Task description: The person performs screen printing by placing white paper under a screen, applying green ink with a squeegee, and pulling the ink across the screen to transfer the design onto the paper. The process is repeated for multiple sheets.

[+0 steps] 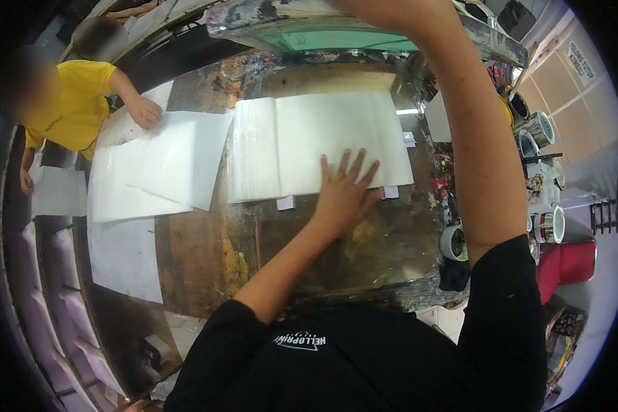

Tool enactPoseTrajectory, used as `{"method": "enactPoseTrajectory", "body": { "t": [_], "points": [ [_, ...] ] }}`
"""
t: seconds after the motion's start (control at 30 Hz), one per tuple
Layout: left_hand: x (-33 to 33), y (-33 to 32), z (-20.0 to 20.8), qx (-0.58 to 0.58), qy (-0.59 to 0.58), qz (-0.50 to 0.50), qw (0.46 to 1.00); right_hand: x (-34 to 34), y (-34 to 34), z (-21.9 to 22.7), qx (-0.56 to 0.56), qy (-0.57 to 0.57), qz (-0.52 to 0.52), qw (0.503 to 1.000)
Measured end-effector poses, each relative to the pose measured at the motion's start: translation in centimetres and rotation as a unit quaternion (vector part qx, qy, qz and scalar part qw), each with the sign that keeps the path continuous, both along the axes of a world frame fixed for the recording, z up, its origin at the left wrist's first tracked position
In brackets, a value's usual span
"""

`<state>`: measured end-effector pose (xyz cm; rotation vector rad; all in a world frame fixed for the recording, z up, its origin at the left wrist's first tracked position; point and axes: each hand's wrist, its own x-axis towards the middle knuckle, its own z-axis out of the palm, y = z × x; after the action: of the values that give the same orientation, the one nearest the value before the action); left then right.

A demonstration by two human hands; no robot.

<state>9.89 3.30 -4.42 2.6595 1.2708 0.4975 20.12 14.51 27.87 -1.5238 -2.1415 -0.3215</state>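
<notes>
My left hand point(347, 196) lies with its fingers spread on the near part of a stack of thin white translucent sheets point(336, 127). Small white tabs point(285, 203) stick out from under the stack's near edge. My right arm stretches far forward, and my right hand point(378, 12) is at the raised screen printing frame point(254, 26), cut off by the top of the picture. Its fingers do not show, so its grip is hidden. Green mesh point(343, 40) fills the frame, whose rim is smeared with paint.
Left of the stack lie more loose white sheets point(147, 172) on the paint-stained table point(192, 254). A person in a yellow shirt point(75, 103) reaches over them, with another white sheet point(58, 191) beside a lowered hand. Several paint cans point(549, 225) line the right side, near a red chair point(575, 263).
</notes>
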Motion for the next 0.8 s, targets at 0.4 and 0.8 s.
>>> {"method": "enactPoseTrajectory", "body": {
  "t": [0.4,0.8],
  "points": [
    [1.1,-1.0,-1.0,0.048,-0.085,0.000,0.995,-0.4,0.2,-1.0,0.036,0.013,-0.030,0.999],
    [-10.7,-1.7,10.9,-0.196,-0.452,0.153,0.857,1.7,-8.5,-14.9,-0.078,-0.104,0.064,0.989]
  ]
}}
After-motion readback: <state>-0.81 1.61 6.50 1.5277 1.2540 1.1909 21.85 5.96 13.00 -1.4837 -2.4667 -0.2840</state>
